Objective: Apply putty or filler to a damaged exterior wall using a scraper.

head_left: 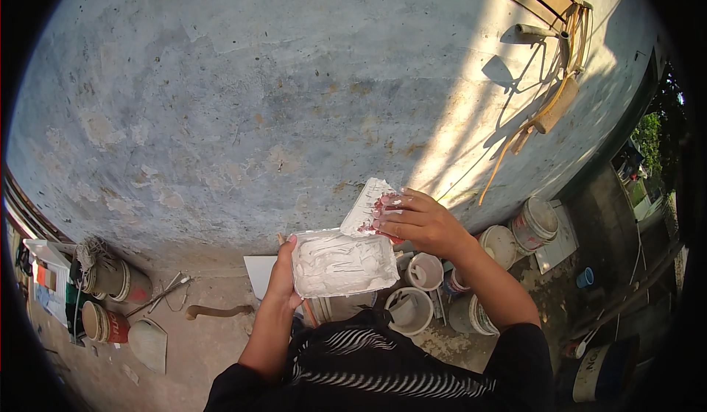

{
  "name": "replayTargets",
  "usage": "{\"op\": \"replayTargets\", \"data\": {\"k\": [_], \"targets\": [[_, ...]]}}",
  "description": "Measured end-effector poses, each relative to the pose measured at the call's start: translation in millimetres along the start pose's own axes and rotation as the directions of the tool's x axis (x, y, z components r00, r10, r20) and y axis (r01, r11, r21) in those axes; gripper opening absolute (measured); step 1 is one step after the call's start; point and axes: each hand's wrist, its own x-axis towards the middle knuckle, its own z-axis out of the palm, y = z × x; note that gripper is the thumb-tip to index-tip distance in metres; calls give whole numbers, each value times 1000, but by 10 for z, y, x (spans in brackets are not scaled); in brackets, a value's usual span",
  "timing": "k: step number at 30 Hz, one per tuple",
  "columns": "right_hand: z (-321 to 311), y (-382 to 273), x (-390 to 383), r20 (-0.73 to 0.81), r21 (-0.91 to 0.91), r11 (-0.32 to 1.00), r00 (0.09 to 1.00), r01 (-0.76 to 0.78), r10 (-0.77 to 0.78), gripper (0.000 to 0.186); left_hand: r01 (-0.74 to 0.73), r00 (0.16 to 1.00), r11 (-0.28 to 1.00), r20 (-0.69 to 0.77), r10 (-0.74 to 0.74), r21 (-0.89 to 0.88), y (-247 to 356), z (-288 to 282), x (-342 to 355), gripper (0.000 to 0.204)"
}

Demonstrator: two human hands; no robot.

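Observation:
My left hand grips the left end of a shallow rectangular tray, its thumb over the rim and its other fingers hidden beneath. White paste with ridged streaks fills the tray. Just above the tray's far right corner, my right hand is closed on a putty knife with a wide, white-coated blade. Red shows on its grip between my fingers, which have white smears on them. The blade is tilted, its lower edge close to the tray rim; whether they touch I cannot tell.
A patchy grey-blue wall stands ahead, with a paint roller and hanging tools at the right. Several buckets, including a white bucket, stand below to the right. More buckets and a bent pipe are on the floor at left.

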Motion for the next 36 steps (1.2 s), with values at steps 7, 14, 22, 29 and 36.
{"op": "replayTargets", "data": {"k": [7, 14, 22, 29, 36], "targets": [[-4, -138, 18, 136, 136, 989, 988, 51, -70, 37, 38, 999, 999, -3, -38, -4, 8, 89, 88, 64], [-171, -60, 160, 227, 408, 910, 974, -78, -18, 47, 23, 1000, 995, 9, -24, 102, 89, 95, 135, 62], [-81, 14, 142, 121, 734, 620, 952, -277, 282, 31, 50, 999, 996, 10, -50, 70, 125, -76, 144, 63], [90, 21, 6, 186, 977, -85, 589, -195, 786, 20, 17, 999, 999, 29, -18, 33, 72, -137, 155, 64], [133, 169, -206, 163, 984, -103, 508, -144, 846, 21, -2, 1000, 999, 3, 2, 52, -43, 24, 169, 64]]}}
